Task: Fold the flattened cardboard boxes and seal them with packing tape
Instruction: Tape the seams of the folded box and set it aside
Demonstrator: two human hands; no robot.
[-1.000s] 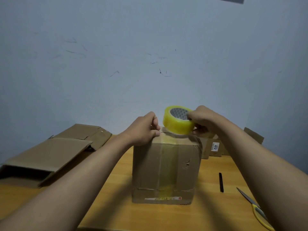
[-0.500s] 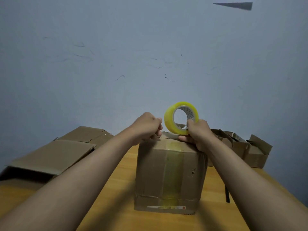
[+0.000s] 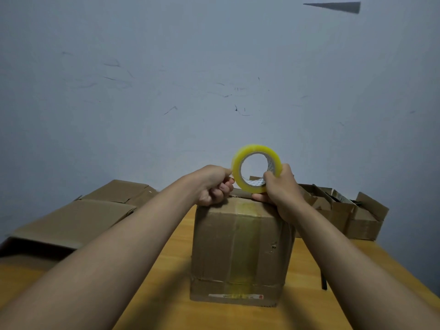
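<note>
We stand the folded cardboard box (image 3: 241,253) upright in the middle of the wooden counter (image 3: 166,282), a strip of yellowish tape running down its front face. Our right hand (image 3: 282,186) grips the roll of packing tape (image 3: 256,167) on edge at the box's top rim, fingers through the core. Our left hand (image 3: 214,185) sits curled at the top left corner of the box, thumb and fingers pinched just beside the roll; we cannot tell whether it holds the tape's end. Left of the box lie flattened cardboard boxes (image 3: 78,215). Behind the box to its right sit open boxes (image 3: 345,210), their contents too dark to make out.
</note>
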